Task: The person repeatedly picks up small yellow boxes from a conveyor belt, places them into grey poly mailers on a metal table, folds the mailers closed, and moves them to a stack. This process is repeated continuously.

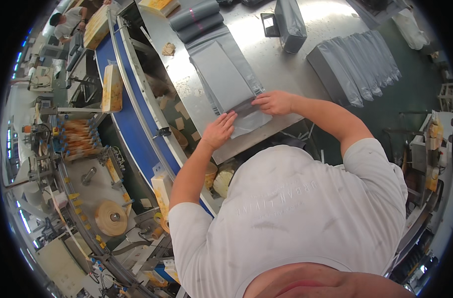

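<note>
A grey plastic mailer bag [226, 74] lies flat on the steel table [286, 64], its open flap end toward me. My left hand [219, 130] presses on the near left corner of the flap. My right hand [273, 102] rests on the right side of the flap, fingers flat on the plastic. Both hands touch the bag; neither lifts it.
More grey bags lie rolled [196, 17] at the table's far end, and a fanned stack [358, 62] sits to the right. A blue conveyor belt [129, 119] runs along the left with yellow boxes [112, 88] on it. Another person [67, 22] stands far left. Machinery with a tape roll [111, 217] is at lower left.
</note>
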Action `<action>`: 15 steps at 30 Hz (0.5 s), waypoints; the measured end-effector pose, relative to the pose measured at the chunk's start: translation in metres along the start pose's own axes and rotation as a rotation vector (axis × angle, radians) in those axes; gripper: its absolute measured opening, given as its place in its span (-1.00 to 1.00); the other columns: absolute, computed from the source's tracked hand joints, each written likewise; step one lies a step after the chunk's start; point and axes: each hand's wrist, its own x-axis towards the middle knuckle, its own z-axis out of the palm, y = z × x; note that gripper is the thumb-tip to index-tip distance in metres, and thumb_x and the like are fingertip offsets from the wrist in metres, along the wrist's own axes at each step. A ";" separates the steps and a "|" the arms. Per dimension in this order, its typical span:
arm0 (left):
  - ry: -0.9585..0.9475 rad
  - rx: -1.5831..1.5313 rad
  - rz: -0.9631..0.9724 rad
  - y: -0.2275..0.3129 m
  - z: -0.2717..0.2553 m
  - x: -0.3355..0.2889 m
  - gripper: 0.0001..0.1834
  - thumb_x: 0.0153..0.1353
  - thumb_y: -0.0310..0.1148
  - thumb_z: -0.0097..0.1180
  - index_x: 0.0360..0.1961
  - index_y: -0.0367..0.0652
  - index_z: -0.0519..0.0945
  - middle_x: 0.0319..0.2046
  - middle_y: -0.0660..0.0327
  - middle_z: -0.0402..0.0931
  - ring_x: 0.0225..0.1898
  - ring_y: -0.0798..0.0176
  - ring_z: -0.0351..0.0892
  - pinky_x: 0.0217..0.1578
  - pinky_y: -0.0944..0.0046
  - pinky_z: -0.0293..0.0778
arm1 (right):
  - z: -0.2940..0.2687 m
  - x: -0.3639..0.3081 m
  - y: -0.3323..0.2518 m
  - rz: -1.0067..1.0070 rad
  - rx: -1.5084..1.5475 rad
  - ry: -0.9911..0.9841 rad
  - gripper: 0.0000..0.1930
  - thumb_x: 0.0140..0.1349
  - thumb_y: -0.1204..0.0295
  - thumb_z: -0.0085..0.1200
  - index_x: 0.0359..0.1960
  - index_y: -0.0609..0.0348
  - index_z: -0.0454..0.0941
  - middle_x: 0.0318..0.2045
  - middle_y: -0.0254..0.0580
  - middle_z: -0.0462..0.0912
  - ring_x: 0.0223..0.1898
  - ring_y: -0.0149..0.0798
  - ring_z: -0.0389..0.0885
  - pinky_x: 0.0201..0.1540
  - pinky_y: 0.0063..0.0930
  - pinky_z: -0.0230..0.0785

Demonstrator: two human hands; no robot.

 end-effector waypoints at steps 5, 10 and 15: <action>0.317 -0.452 -0.337 0.015 0.010 0.025 -0.90 0.25 -0.48 0.29 -0.33 -0.19 0.58 0.01 0.06 0.69 0.10 0.09 0.70 0.17 0.05 0.59 | 0.019 -0.031 -0.012 0.712 0.837 0.346 -0.83 0.32 0.48 0.22 -0.10 0.20 0.75 -0.09 -0.14 0.81 -0.02 -0.18 0.75 0.01 -0.29 0.56; 0.704 -1.122 -1.478 0.013 0.049 0.047 -0.61 0.47 -0.32 0.26 -0.50 -0.17 0.43 -0.59 0.26 0.32 -0.47 0.37 0.22 -0.40 0.21 0.31 | 0.023 0.043 -0.013 1.529 1.163 0.642 -0.82 0.37 0.37 0.30 -0.25 0.27 0.74 -0.41 -0.28 0.76 -0.35 -0.40 0.62 -0.18 -0.43 0.46; 0.907 -0.528 -1.513 0.025 0.057 0.074 -0.73 0.47 -0.26 0.26 -0.17 -0.28 0.54 -0.18 0.07 0.59 -0.21 0.22 0.48 -0.12 0.15 0.46 | 0.048 0.067 -0.017 1.584 0.650 0.782 -0.64 0.42 0.27 0.26 0.11 0.26 0.62 0.00 -0.04 0.74 -0.08 -0.12 0.68 0.03 -0.20 0.51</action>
